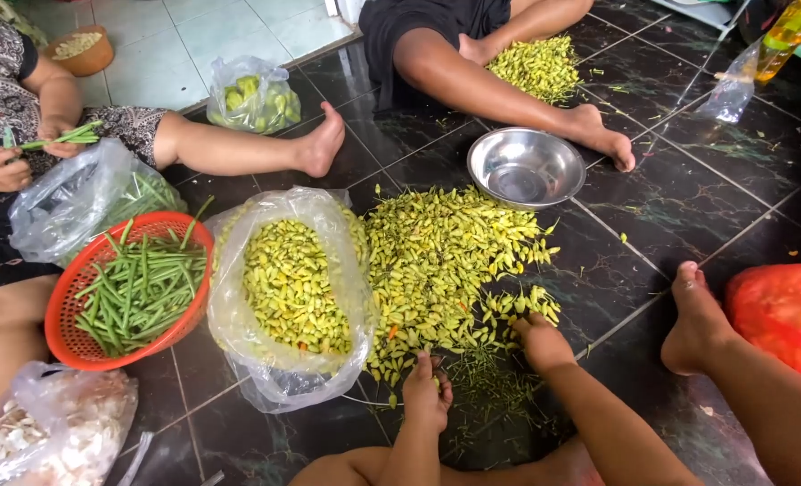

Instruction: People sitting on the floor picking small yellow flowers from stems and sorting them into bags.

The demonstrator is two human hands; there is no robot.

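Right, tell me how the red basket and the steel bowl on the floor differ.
The red basket is perforated plastic, while the steel bowl is solid, shiny metal. The basket is heaped with green beans; the bowl holds nothing visible. The basket leans tilted among plastic bags at the left; the bowl sits flat beyond the pile of yellow chillies. Both are round, open-topped and rest on the dark tiled floor.

Small yellow-green chillies (pixel 436 261) heaped loose on dark tiled floor, spread flat, a few orange among them
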